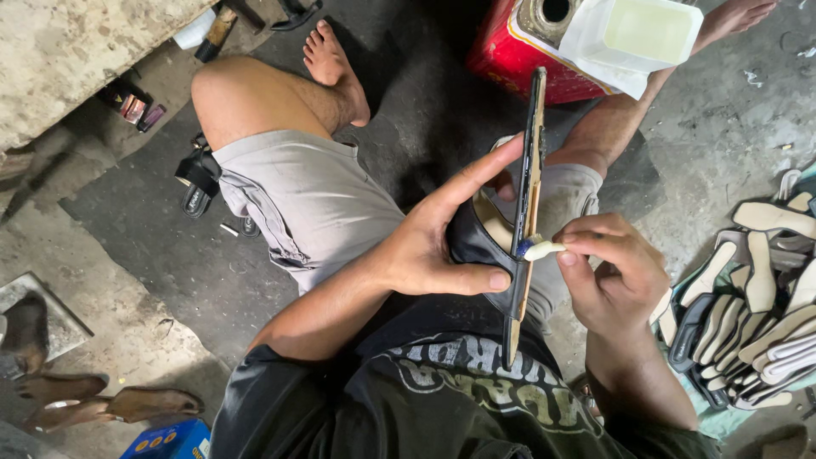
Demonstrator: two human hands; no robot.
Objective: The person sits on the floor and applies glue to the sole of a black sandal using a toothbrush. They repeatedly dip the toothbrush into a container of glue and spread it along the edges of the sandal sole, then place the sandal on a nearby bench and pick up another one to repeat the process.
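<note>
My left hand (pixel 433 242) grips a black sandal (pixel 520 212) held on edge, thumb under its strap, index finger stretched up along the sole. My right hand (pixel 614 272) pinches a small glue-coated brush (pixel 537 249) and presses its whitish tip against the tan edge of the sandal's sole. I sit on the floor in grey shorts with my knees apart.
A red metal can (pixel 510 47) with a white tub of pale glue (pixel 646 32) on top stands ahead. A pile of sandal soles (pixel 756 297) lies at right. Finished sandals (pixel 110 404) rest on the floor at lower left, beside a concrete slab (pixel 76 42).
</note>
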